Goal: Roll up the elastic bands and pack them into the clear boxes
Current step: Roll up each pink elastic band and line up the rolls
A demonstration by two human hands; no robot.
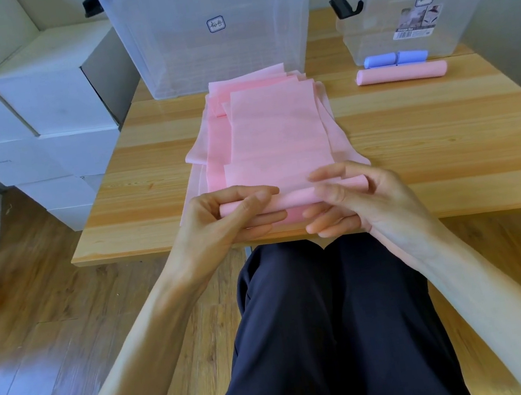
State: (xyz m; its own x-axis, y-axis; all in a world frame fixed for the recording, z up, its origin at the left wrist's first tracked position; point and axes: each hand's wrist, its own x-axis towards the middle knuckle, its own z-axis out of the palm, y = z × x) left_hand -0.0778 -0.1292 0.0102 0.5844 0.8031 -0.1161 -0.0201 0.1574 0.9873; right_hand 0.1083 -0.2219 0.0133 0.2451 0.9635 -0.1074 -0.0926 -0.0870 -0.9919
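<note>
The rolling step is in hand: the left hand (231,217) and right hand (350,199) pinch the started roll of a pink elastic band (275,127), fingers curled round it, at the tabletop (427,125) near edge. Next likely comes rolling it evenly toward the clear boxes (213,28).

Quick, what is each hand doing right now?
Left hand: closed, pinching the left end of the pink band's rolled edge.
Right hand: closed, pinching the right end of the same roll.
</note>
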